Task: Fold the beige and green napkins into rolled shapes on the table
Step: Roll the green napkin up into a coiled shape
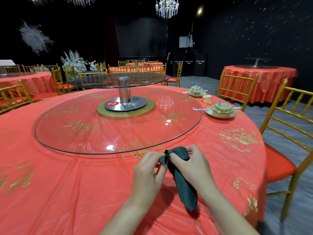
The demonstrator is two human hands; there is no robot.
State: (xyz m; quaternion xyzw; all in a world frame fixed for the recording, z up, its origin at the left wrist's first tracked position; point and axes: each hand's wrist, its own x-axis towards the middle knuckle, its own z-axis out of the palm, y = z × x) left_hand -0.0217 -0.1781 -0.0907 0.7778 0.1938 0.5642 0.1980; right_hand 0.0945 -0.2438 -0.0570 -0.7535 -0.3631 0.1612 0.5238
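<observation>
A dark green napkin [183,185] hangs in a long folded strip just above the red tablecloth [67,192] near the table's front edge. My left hand [149,170] pinches its upper left corner. My right hand [191,165] grips the bunched top of the same napkin from the right. The lower tip of the cloth dangles toward me. A beige napkin [207,98], rolled into a short cylinder, stands far right on the table between two place settings.
A large glass turntable [118,126] fills the table's middle, with a second glass tier [120,79] on a steel post. Two green lidded bowls on plates [220,110] sit at the right. Gold chairs [288,133] ring the table; other red tables stand behind.
</observation>
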